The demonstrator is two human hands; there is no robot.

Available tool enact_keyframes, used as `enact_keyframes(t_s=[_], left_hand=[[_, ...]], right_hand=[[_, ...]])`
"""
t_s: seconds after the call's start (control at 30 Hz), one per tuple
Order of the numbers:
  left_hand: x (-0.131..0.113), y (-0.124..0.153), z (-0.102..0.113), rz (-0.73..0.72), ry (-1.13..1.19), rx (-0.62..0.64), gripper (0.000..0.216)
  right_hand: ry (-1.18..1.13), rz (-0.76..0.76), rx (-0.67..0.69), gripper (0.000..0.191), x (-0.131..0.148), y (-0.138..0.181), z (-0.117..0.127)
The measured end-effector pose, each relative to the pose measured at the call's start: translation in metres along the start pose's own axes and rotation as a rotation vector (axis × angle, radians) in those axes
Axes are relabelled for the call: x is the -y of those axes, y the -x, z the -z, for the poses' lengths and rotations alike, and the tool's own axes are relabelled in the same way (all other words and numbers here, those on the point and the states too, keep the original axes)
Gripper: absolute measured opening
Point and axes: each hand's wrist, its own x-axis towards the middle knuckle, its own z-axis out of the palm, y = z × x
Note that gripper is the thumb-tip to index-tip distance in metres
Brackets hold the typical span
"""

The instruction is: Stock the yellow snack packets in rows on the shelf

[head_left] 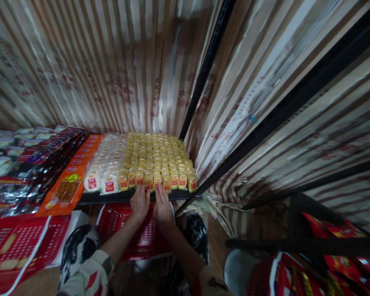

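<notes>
Small yellow wrapped snack packets (158, 158) with red-and-white labels stand in tight rows on a dark shelf (111, 196). My left hand (139, 202) touches the lower front of the front row, its fingers pointing forward and a little bent. Close beside it, my right hand (163, 207) lays its outstretched fingers against the fronts of neighbouring packets. One front packet (148, 179) between the hands shows no clear label. To the left are rows of white wrapped packets (109, 184) with pink-red labels.
An orange snack bag (64, 187), dark glossy bags (33, 174) and white packs (0, 164) lie further left. Red baskets (123, 218) stand below the shelf. Black metal posts (231, 170) rise at the right, before striped sheeting (126, 61). Red packages (342, 246) sit lower right.
</notes>
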Motion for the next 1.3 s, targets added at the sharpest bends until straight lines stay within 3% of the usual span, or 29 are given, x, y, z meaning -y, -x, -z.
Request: enact_keyframes(t_s=[0.17,0.37,0.6,0.77,0.9,1.1,1.3], left_hand=[[0.000,0.008,0.001,-0.153,-0.059,-0.012,0.028],[0.003,0.015,-0.005,-0.306,-0.046,0.103,0.036],[0.008,0.016,-0.012,-0.378,-0.128,0.127,0.041],[0.008,0.017,-0.011,-0.415,-0.152,0.131,0.044],[0.010,0.018,-0.012,-0.417,-0.124,0.113,0.048],[0.013,0.018,-0.015,-0.452,-0.079,0.080,0.051],[0.013,0.019,-0.017,-0.461,-0.099,0.067,0.049]], right_hand=[[-0.030,-0.031,-0.008,0.053,0.003,-0.001,0.000],[-0.067,-0.017,-0.044,0.049,-0.002,-0.001,0.000],[-0.162,-0.022,-0.036,0.055,-0.008,0.003,0.003],[-0.100,0.027,-0.084,0.057,-0.006,0.006,0.013],[0.000,-0.092,-0.187,0.054,-0.014,0.013,0.018],[0.021,-0.107,-0.113,0.057,-0.029,0.010,0.013],[0.057,-0.114,-0.086,0.055,-0.028,0.003,0.015]])
